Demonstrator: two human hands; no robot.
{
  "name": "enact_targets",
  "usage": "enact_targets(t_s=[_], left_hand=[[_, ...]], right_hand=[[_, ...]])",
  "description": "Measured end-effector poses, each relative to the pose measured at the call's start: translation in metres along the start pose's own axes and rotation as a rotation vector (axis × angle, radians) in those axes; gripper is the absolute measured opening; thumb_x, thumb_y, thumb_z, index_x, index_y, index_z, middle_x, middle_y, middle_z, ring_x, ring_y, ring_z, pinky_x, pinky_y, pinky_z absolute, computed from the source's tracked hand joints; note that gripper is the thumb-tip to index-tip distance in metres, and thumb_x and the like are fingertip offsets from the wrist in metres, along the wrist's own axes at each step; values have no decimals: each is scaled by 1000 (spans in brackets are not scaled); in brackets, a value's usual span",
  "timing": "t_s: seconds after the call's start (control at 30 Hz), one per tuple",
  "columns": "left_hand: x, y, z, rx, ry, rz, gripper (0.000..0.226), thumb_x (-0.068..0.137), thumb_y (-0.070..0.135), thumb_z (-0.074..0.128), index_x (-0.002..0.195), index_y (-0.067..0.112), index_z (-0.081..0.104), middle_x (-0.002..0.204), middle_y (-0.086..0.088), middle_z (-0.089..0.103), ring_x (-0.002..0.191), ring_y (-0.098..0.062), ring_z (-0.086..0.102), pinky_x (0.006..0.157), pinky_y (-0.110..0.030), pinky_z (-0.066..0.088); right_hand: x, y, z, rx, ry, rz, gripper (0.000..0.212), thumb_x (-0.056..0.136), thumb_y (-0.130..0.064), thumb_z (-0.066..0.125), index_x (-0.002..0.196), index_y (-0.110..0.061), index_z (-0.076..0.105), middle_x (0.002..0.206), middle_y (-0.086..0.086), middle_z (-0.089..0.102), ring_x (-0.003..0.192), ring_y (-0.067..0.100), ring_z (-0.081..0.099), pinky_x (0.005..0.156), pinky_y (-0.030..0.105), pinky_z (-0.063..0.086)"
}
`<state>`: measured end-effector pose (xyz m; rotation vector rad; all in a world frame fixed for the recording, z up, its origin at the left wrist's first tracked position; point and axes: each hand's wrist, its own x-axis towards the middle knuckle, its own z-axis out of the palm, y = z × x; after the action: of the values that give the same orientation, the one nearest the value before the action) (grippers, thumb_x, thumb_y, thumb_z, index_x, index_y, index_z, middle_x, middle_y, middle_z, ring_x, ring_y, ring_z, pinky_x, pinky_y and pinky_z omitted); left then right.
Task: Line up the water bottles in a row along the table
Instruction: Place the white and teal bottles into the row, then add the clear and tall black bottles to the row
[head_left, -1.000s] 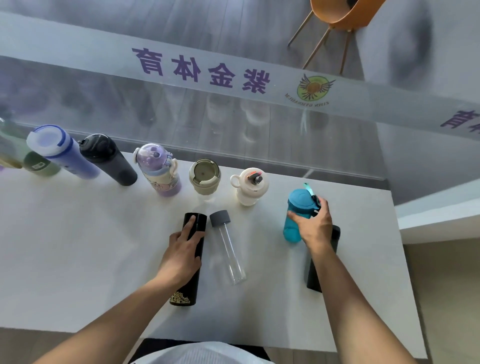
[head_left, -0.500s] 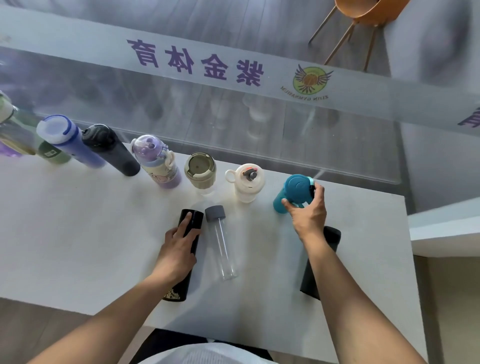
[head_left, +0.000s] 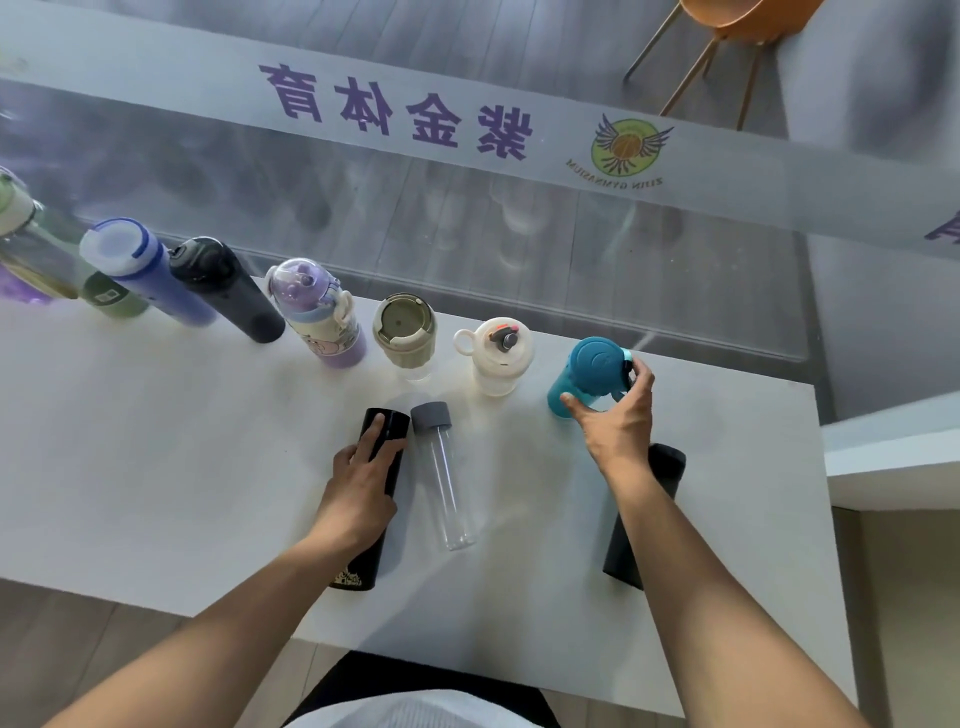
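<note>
Several bottles stand in a row along the far edge of the white table (head_left: 156, 467): a blue one (head_left: 140, 270), a dark one (head_left: 223, 288), a purple cartoon bottle (head_left: 317, 312), a beige cup (head_left: 405, 332) and a cream bottle (head_left: 496, 353). At the row's right end my right hand (head_left: 613, 421) grips a teal bottle (head_left: 589, 371) from the side. My left hand (head_left: 363, 478) rests around a black flask (head_left: 376, 499) that stands nearer to me. Beside it stands a clear bottle with a grey cap (head_left: 441, 473). Another black flask (head_left: 644, 514) is partly hidden behind my right forearm.
A glass panel with purple lettering (head_left: 395, 114) runs right behind the row. More bottles (head_left: 31, 249) crowd the far left. An orange chair (head_left: 727, 31) stands beyond the glass. The table's right edge drops off near a white ledge (head_left: 893, 457).
My right hand has carried the teal bottle away from me, up into the row next to the cream bottle. My left hand has stayed on the black flask.
</note>
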<state>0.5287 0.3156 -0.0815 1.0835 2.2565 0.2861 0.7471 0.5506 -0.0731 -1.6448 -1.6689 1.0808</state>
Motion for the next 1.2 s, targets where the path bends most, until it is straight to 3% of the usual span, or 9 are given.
enact_targets(t_s=[0.07, 0.17, 0.33, 0.43, 0.57, 0.7, 1.0, 1.2], left_hand=[[-1, -2, -3, -37, 7, -8, 86, 76, 1, 59, 148, 35, 28, 163, 11, -2, 135, -31, 25, 103, -41, 40], [-1, -9, -5, -87, 20, -21, 92, 77, 7, 66, 150, 38, 20, 162, 3, -1, 131, -37, 35, 104, -45, 41], [3, -23, -8, -140, -10, -54, 99, 76, 24, 70, 152, 38, 7, 143, -12, 35, 115, -37, 50, 95, -46, 47], [6, -27, -11, -134, -17, -37, 99, 77, 27, 70, 152, 37, 7, 139, -12, 40, 112, -35, 53, 91, -44, 49], [8, -29, -11, -140, -31, -23, 98, 78, 28, 72, 153, 36, 8, 136, -11, 44, 111, -32, 55, 81, -36, 45], [9, -28, -7, -142, -41, 1, 98, 78, 28, 73, 152, 37, 10, 133, -10, 46, 110, -32, 56, 78, -32, 40], [4, 17, 24, -125, -142, 166, 100, 76, 30, 74, 151, 42, 9, 129, -10, 46, 103, -29, 56, 83, -39, 50], [4, 52, 43, -84, -153, 204, 101, 75, 31, 76, 149, 43, 10, 130, -9, 46, 107, -31, 56, 88, -44, 51]], right_hand=[[-16, 2, -3, -33, 16, 104, 93, 71, -24, 89, 144, -19, 32, 130, 3, 46, 116, 20, 51, 97, 30, 42], [-54, 8, 2, -146, 10, 177, 78, 77, -28, 83, 140, -18, 38, 124, 9, 49, 115, 25, 52, 99, 36, 44], [-117, 7, 49, -372, -388, 129, 65, 81, -50, 71, 135, -27, 43, 127, 4, 53, 117, 22, 57, 100, 38, 48], [-133, -8, 83, -500, -512, 74, 74, 79, -60, 66, 138, -25, 42, 130, 5, 55, 121, 27, 56, 102, 41, 45], [-140, -21, 114, -636, -584, 140, 66, 82, -50, 63, 135, -18, 42, 129, 10, 55, 118, 33, 56, 99, 41, 46], [-144, -15, 108, -615, -559, 235, 60, 80, -42, 64, 131, -16, 45, 126, 10, 55, 115, 32, 57, 94, 37, 49], [-150, 3, 27, -372, -398, 374, 67, 74, -45, 73, 131, -26, 46, 122, -2, 57, 104, 17, 58, 88, 32, 51], [-145, 12, -19, -172, -237, 323, 59, 74, -37, 82, 121, -31, 47, 111, -7, 60, 97, 9, 61, 88, 30, 54]])
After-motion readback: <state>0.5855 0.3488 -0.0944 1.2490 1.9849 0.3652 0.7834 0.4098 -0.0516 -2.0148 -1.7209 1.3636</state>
